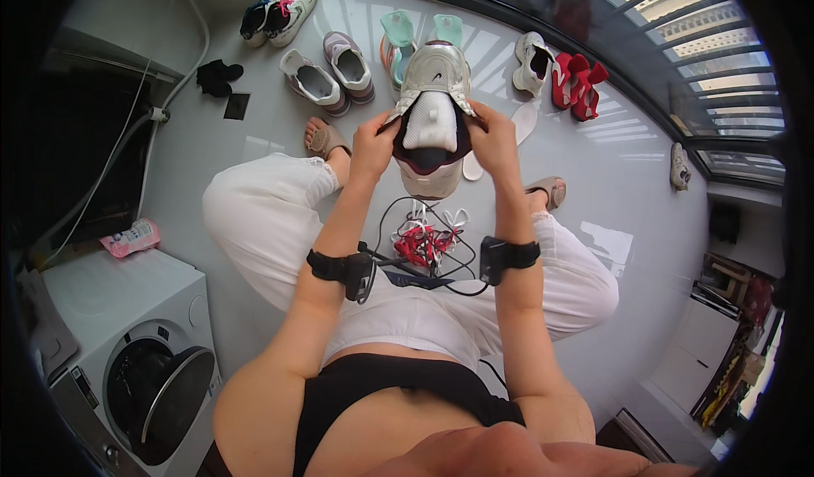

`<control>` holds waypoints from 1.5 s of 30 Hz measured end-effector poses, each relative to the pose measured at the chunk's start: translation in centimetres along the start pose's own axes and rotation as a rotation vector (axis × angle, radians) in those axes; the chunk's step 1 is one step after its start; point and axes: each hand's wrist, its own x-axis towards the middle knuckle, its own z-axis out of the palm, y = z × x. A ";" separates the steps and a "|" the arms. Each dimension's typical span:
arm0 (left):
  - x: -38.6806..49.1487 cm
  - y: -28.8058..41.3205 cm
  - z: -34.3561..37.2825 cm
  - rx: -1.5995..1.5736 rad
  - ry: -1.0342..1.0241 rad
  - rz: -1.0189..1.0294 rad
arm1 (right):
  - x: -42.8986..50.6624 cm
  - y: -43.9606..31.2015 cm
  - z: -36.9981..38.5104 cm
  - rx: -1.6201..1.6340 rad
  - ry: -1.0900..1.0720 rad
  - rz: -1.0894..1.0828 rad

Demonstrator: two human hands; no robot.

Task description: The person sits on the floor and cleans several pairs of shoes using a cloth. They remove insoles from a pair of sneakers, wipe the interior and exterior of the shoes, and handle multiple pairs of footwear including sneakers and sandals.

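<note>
A white and grey Nike sneaker (439, 70) is held up in front of me, toe pointing away. My left hand (374, 145) pinches the left side of its collar, and my right hand (493, 137) pinches the right side, spreading the opening. The shoe carries no lace, and its padded white tongue (431, 124) shows between the spread sides. Below it on the floor lies a tangle of red and white shoelaces (423, 245) among black cables. Two pale insoles lie partly behind my right hand; one insole (524, 121) shows beside it.
Around the tiled floor stand grey-white sneakers (318, 86), mint-tongued shoes (395, 35), sneakers with pink and blue laces (289, 9), a white sneaker (531, 63), and red shoes (575, 86). Black socks (219, 77) lie left. A washing machine (133, 286) with its door open is lower left.
</note>
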 end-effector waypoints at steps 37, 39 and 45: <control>-3.1 -2.7 0.4 -0.934 -0.512 -0.248 | -3.7 -3.1 0.3 -0.302 -0.389 -0.384; -3.2 -3.2 0.1 -0.889 -0.510 -0.235 | -2.3 -1.3 0.3 -0.202 -0.526 -0.400; -3.3 -3.4 0.5 -1.080 -0.584 -0.375 | -0.5 1.7 4.7 -0.201 -0.303 -0.552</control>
